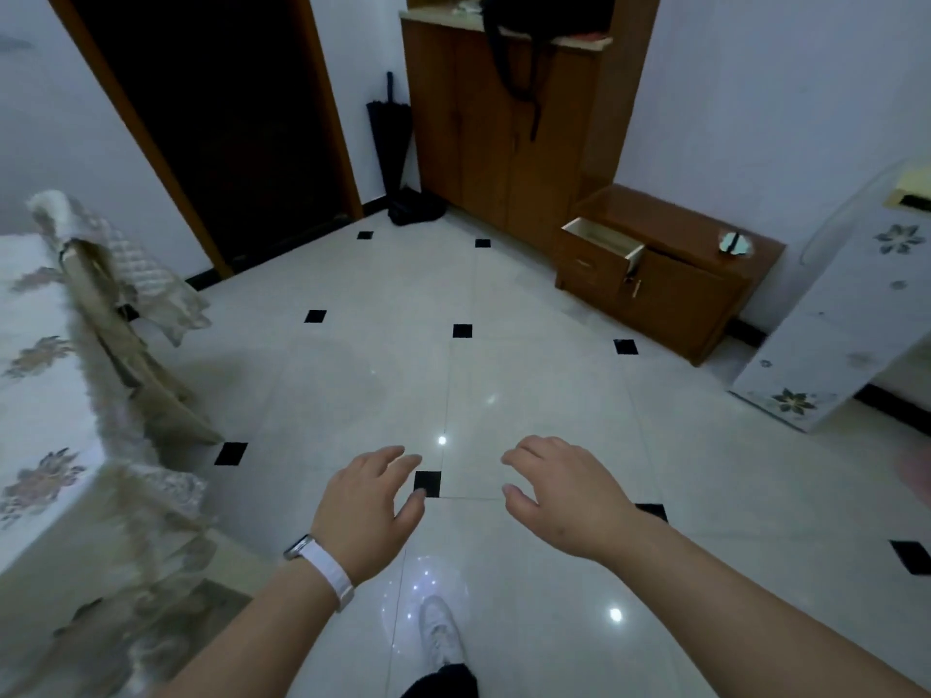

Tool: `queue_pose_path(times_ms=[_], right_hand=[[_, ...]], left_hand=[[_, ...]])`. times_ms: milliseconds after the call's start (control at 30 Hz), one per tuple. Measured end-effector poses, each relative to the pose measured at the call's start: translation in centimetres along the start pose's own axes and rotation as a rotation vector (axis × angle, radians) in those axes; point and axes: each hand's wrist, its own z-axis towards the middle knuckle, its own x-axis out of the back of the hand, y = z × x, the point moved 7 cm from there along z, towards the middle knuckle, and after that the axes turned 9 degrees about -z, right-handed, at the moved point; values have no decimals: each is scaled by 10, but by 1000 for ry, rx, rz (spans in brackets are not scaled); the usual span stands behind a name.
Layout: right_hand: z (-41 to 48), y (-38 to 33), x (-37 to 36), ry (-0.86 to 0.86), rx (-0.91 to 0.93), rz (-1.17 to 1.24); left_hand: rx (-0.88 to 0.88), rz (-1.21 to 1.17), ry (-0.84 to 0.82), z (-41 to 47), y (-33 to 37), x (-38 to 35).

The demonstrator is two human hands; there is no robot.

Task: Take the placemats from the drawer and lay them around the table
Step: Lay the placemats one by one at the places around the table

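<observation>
The drawer (604, 244) of the low wooden cabinet (670, 284) stands pulled out, across the room at the right wall. Only its pale inner walls show from this angle; whatever lies in it cannot be made out, and no placemats can be seen anywhere in view. On the cabinet's top sits a small round shiny thing (734, 242), too small to name.

The left hand (365, 506) and the right hand (564, 496) are held out low over the tiled floor (504, 385), palms down, near each other but apart. The fingers (390, 458) of both are loosely spread and slightly curled, with nothing in them. A white watch band (327, 566) wraps the left wrist.

The table (35, 395) is at the left edge, cut off by the frame, under a flower-patterned cloth with a fringed lace border; nothing lies on the part that shows. A chair (106, 294) draped in lace cloth stands against it.

The tall wooden cupboard (493, 143) by the far wall carries a dark bag (534, 22), its straps hanging down the doors. A folded black umbrella (388, 133) leans in the corner. A white floral-patterned appliance (846, 304) is cut off at the right. One white shoe (441, 632) shows below.
</observation>
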Motion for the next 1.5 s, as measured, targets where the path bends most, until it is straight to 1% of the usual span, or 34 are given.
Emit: queue_pose_path(times_ms=[200,267,367,567,867,1033,1167,1300,1500], right_hand=[[111,-4,28,18,47,-67],[147,-14,39,39,59,-79],[194,-31,47,64,93,-83],[264,-57,44,32,194,-93],[394,-48,39,1,279,-27],[489,-34,45,11,369,12],[564,-17,62,17,435,26],[625,-9,71,1,520,2],[700,-20,80,-22,524,74]], left_hand=[[25,-102,88,91,-61,19],[32,-119,89,114,-81,26],[37,-111,85,142,-113,38],[127,-123,159,169,-169,61],[254,-56,159,237,-230,60],[341,50,179,307,-258,77],[362,114,196,368,-273,92],[408,155,207,411,-286,101],[478,175,213,444,-317,111]])
